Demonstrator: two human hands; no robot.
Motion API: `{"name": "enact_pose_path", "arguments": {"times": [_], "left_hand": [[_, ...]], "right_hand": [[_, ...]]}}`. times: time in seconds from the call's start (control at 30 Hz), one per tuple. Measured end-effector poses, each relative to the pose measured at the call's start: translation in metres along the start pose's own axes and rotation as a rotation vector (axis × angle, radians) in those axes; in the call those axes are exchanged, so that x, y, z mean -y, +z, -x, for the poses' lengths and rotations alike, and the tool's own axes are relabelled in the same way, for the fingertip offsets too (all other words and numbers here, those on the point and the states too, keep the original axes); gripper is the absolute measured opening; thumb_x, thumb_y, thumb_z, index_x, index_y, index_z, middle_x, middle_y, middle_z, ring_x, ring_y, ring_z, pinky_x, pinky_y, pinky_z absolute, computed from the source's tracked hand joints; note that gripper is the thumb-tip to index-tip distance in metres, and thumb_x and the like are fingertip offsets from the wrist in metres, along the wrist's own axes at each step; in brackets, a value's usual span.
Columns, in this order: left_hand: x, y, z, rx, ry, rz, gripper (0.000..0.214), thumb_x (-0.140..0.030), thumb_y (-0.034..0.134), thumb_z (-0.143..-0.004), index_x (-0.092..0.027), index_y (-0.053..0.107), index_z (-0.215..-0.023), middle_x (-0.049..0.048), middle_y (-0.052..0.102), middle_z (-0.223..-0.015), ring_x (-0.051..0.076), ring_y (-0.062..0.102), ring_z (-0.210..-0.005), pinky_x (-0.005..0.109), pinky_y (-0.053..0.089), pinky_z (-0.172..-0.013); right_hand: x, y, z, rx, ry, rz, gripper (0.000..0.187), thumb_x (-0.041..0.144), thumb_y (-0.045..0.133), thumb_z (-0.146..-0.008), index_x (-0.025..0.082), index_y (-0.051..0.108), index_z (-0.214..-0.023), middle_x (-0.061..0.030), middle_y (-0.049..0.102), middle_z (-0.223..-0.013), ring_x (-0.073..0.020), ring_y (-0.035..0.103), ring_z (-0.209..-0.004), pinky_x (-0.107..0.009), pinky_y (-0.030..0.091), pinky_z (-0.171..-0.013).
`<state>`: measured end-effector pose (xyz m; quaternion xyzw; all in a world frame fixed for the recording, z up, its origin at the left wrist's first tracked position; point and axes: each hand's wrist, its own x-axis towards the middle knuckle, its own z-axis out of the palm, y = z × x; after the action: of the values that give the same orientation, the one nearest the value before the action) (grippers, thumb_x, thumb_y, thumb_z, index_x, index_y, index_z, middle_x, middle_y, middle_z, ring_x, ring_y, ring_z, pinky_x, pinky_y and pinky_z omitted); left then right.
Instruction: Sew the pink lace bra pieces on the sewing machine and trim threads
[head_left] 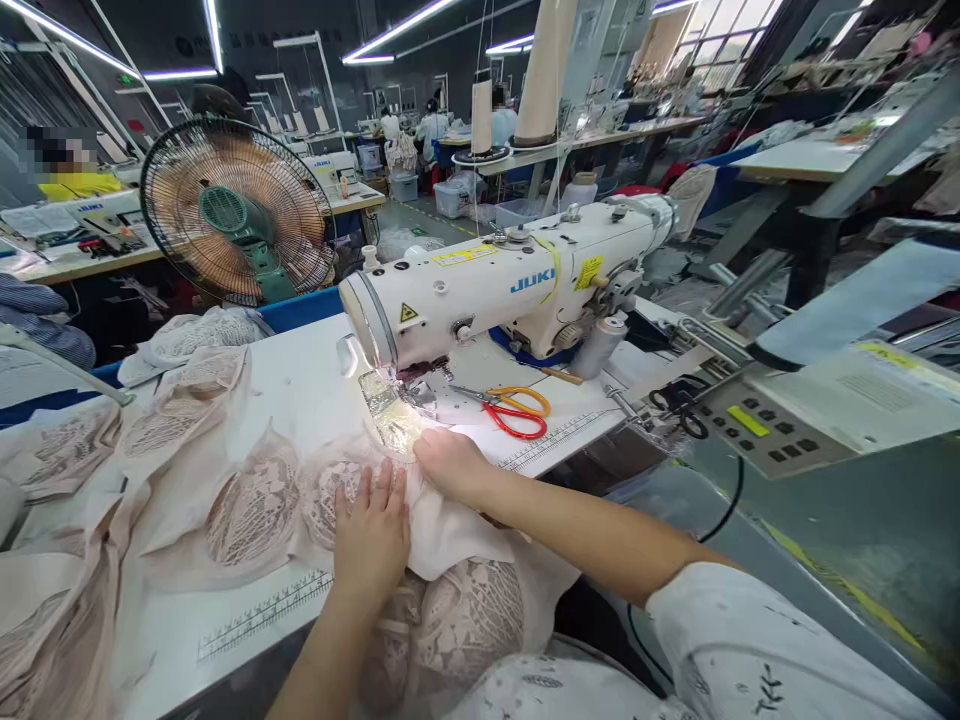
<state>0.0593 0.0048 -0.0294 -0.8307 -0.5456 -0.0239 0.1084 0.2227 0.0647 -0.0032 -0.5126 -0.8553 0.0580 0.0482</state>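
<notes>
The lace-cupped fabric (259, 510) lies at the near edge of the desk (300, 375), its leading end under the foot of the sewing machine (495, 285), so a seam looks to be under way. More lace pieces (82, 450) trail towards the left edge; whether those are stitched cannot be told. The left hand (371, 535) lies flat and spread on the cloth. The right hand (450, 465) presses it just before the needle, fingers tucked, grip unclear. Scissors (514, 408) rest near the desk's right edge. Beyond stand a fan (236, 210), thread cones (544, 70) and further work rows under strip lights.
</notes>
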Motion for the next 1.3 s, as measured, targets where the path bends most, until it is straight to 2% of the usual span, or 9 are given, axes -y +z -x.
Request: {"name": "enact_pose_path", "arguments": {"times": [0.13,0.3,0.37,0.43,0.53,0.7,0.9,1.17,1.3], "left_hand": [[0.000,0.005,0.002,-0.050,0.009,-0.005,0.046,-0.020,0.030,-0.093,-0.015,0.049,-0.134,0.0108,0.045,-0.142,0.037,0.044,-0.127,0.066,0.036,-0.097],[0.001,0.008,0.002,-0.110,0.033,-0.004,0.046,-0.021,0.032,-0.092,-0.022,0.049,-0.135,0.0123,0.050,-0.139,0.038,0.046,-0.125,0.066,0.038,-0.094],[0.001,0.006,0.001,-0.102,0.029,-0.009,0.045,-0.021,0.035,-0.091,-0.024,0.050,-0.133,0.0125,0.051,-0.138,0.038,0.047,-0.124,0.066,0.038,-0.093],[0.000,0.004,0.000,-0.091,0.023,-0.013,0.045,-0.020,0.036,-0.091,-0.025,0.052,-0.132,0.0125,0.051,-0.137,0.038,0.048,-0.123,0.065,0.039,-0.093],[0.000,0.001,-0.001,-0.080,0.022,-0.008,0.045,-0.019,0.037,-0.090,-0.025,0.052,-0.132,0.0127,0.051,-0.137,0.038,0.047,-0.124,0.065,0.038,-0.094],[0.000,0.002,0.000,-0.097,0.020,0.013,0.045,-0.020,0.037,-0.090,-0.025,0.052,-0.132,0.0131,0.052,-0.136,0.038,0.047,-0.123,0.066,0.038,-0.094],[0.001,0.004,0.000,-0.087,0.026,0.005,0.046,-0.020,0.036,-0.090,-0.024,0.051,-0.133,0.0134,0.051,-0.137,0.039,0.045,-0.125,0.067,0.037,-0.094],[0.001,0.002,-0.002,-0.069,0.028,-0.005,0.045,-0.022,0.035,-0.091,-0.025,0.051,-0.133,0.0136,0.051,-0.137,0.039,0.046,-0.125,0.066,0.037,-0.094],[0.001,0.002,-0.001,-0.069,0.022,-0.011,0.045,-0.020,0.037,-0.090,-0.026,0.051,-0.133,0.0132,0.051,-0.137,0.038,0.046,-0.125,0.066,0.037,-0.094]], "right_hand": [[-0.013,-0.017,0.008,0.017,0.009,-0.093,0.017,0.016,0.048,-0.089,0.013,0.064,-0.093,-0.0100,0.064,-0.093,-0.0187,0.059,-0.082,-0.026,0.042,-0.069],[-0.016,-0.020,0.010,-0.009,0.047,-0.204,0.037,0.013,0.052,-0.086,0.017,0.053,-0.123,-0.0060,0.066,-0.097,-0.0162,0.059,-0.082,-0.023,0.039,-0.066],[-0.012,-0.015,0.007,-0.021,0.067,-0.234,0.032,0.014,0.052,-0.087,0.016,0.056,-0.119,-0.0052,0.067,-0.091,-0.0160,0.059,-0.079,-0.023,0.038,-0.064],[-0.007,-0.012,0.004,-0.035,0.068,-0.251,0.017,0.016,0.051,-0.089,0.016,0.062,-0.101,-0.0043,0.066,-0.087,-0.0150,0.058,-0.078,-0.023,0.036,-0.065],[-0.003,-0.010,0.001,-0.057,0.066,-0.246,0.016,0.018,0.049,-0.091,0.016,0.064,-0.086,-0.0039,0.065,-0.085,-0.0142,0.055,-0.078,-0.023,0.034,-0.065],[-0.003,-0.011,0.002,-0.062,0.065,-0.196,0.018,0.020,0.047,-0.091,0.017,0.063,-0.083,-0.0041,0.063,-0.084,-0.0150,0.053,-0.075,-0.025,0.030,-0.063],[-0.003,-0.012,0.003,-0.013,-0.002,-0.129,0.015,0.019,0.049,-0.088,0.016,0.062,-0.082,-0.0054,0.064,-0.084,-0.0163,0.052,-0.074,-0.027,0.027,-0.060],[-0.007,-0.011,0.008,0.044,-0.080,-0.069,0.016,0.006,0.053,-0.076,0.015,0.063,-0.085,-0.0062,0.062,-0.084,-0.0179,0.052,-0.073,-0.028,0.026,-0.057],[-0.007,-0.017,0.010,0.030,-0.056,-0.065,0.015,0.009,0.051,-0.081,0.015,0.063,-0.088,-0.0063,0.062,-0.084,-0.0180,0.053,-0.075,-0.028,0.029,-0.059]]}}
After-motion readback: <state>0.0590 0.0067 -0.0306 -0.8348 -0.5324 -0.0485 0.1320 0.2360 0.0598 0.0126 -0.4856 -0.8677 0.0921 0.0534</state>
